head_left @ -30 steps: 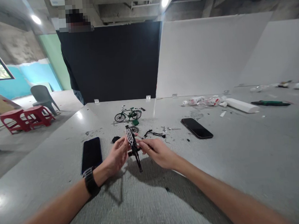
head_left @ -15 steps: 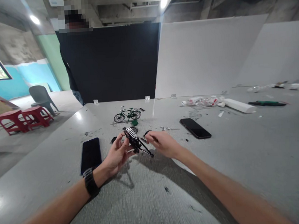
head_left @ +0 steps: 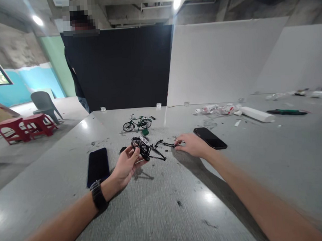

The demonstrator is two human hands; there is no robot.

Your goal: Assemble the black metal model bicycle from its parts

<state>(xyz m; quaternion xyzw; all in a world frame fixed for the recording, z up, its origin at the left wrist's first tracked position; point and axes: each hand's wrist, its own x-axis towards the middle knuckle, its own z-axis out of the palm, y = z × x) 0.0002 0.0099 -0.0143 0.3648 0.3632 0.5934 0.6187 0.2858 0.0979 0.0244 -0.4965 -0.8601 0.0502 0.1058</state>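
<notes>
Between the thumb and fingers of my left hand [head_left: 127, 166] is a black model bicycle frame [head_left: 152, 152] with a rear wheel and a white rack. My right hand [head_left: 191, 144] reaches down to the table, its fingertips at small silvery parts [head_left: 175, 138] beside a thin black part [head_left: 165, 144]; whether it grips any is too small to tell. Behind the held frame stands a green model bicycle [head_left: 137, 122], with a green piece [head_left: 145, 132] in front of it. A small black piece [head_left: 122, 149] lies behind my left hand.
One phone [head_left: 97, 167] lies left of my left hand, another phone [head_left: 210, 138] just beyond my right hand. Plastic wrapping [head_left: 220, 109], a white roll [head_left: 257, 114] and a green-black tool [head_left: 287, 111] lie at the back right. A person [head_left: 75, 78] stands behind the black panel.
My right hand has moved right, away from the held frame, to the small parts. My left hand has turned the frame slightly, and its front end now points more to the right.
</notes>
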